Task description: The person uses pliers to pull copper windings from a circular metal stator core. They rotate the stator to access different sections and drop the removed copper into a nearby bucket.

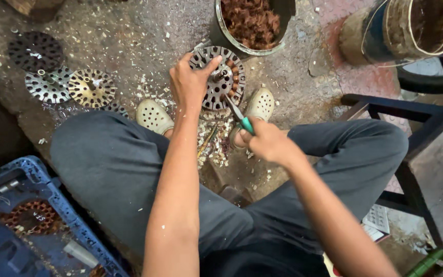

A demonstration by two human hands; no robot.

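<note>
Copper-wound stator disc stands tilted on the floor between two perforated clogs, just below a metal tub of stripped copper wire. Left hand clamps the disc's upper-left rim, fingers curled over the edge. Right hand is fisted around a green-handled tool; the tool's long axis runs up-left from the fist, tip at the disc's lower right windings. Disc lies ahead of both hands; left is on it, right reaches by tool only. Bare discs lie well apart, left.

green-handled tool, cream perforated clogs, blue crate, grey trousers
</note>
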